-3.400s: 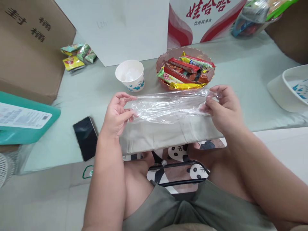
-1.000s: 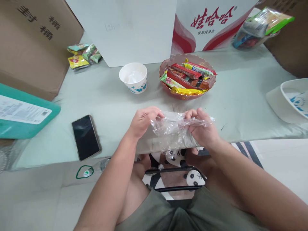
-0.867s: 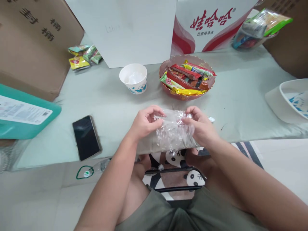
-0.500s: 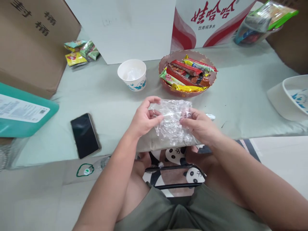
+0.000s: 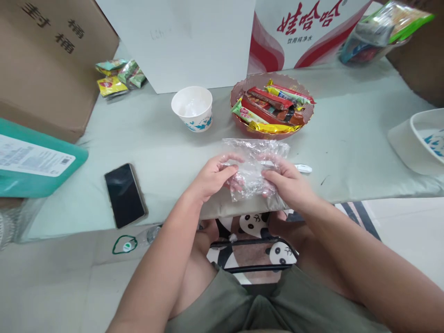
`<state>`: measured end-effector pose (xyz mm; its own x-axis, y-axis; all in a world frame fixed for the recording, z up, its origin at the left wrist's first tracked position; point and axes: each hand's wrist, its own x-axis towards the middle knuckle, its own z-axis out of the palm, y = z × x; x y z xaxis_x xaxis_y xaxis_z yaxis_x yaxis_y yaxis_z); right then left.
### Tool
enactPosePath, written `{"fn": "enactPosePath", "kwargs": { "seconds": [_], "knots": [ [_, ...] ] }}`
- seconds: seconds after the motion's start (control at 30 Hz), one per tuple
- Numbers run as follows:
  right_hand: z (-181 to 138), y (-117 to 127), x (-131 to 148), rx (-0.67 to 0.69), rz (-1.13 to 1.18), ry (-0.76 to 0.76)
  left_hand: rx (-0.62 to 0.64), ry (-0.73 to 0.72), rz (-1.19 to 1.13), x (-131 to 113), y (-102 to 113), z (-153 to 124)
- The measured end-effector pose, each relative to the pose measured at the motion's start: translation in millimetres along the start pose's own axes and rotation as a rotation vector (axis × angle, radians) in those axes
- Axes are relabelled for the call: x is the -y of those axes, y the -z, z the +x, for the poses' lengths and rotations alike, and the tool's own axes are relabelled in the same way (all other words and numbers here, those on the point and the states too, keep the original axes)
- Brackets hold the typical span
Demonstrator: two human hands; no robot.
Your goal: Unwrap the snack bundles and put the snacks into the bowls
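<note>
A crumpled sheet of clear plastic film (image 5: 255, 159) sits bunched between both my hands above the table's near edge. My left hand (image 5: 213, 178) pinches its left side with closed fingers. My right hand (image 5: 286, 182) grips its right side, fingers closed too. Just beyond the film stands a pink scalloped dish (image 5: 239, 90) piled with several wrapped snack bars (image 5: 272, 108). A white paper cup (image 5: 192, 107) with blue print stands left of the dish.
A black phone (image 5: 125, 195) lies left of my hands. A cardboard box (image 5: 45, 64) and teal box (image 5: 34, 166) fill the left. Small packets (image 5: 118, 76) lie behind. A white bowl (image 5: 421, 141) sits at right, a red-and-white carton (image 5: 305, 32) behind.
The film was stretched wide between my hands. My hands have come together and gathered it into a small crumpled bundle, folding it over.
</note>
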<state>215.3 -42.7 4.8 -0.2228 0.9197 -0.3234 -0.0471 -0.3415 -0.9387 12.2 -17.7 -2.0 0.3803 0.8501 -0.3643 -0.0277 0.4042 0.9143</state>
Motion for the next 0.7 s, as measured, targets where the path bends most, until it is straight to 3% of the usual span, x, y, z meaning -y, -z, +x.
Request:
{"fn": "enactPosePath", "kwargs": {
  "seconds": [0.1, 0.27, 0.47, 0.6, 0.7],
  "knots": [
    [2, 0, -3, -0.087, 0.163, 0.098, 0.014, -0.003, -0.167, -1, 3, 0],
    [2, 7, 1, 0.001, 0.215, 0.142, 0.056, -0.037, -0.3, -5, 7, 3],
    [0, 8, 1, -0.104, -0.347, 0.154, -0.036, -0.127, -0.079, -1, 10, 4],
    [-1, 3, 1, 0.009, -0.231, 0.025, -0.15, -0.226, 0.041, 2, 12, 5],
    [-4, 0, 5, 0.15, -0.109, -0.048, -0.059, -0.257, 0.097, 3, 12, 7]
  ]
}}
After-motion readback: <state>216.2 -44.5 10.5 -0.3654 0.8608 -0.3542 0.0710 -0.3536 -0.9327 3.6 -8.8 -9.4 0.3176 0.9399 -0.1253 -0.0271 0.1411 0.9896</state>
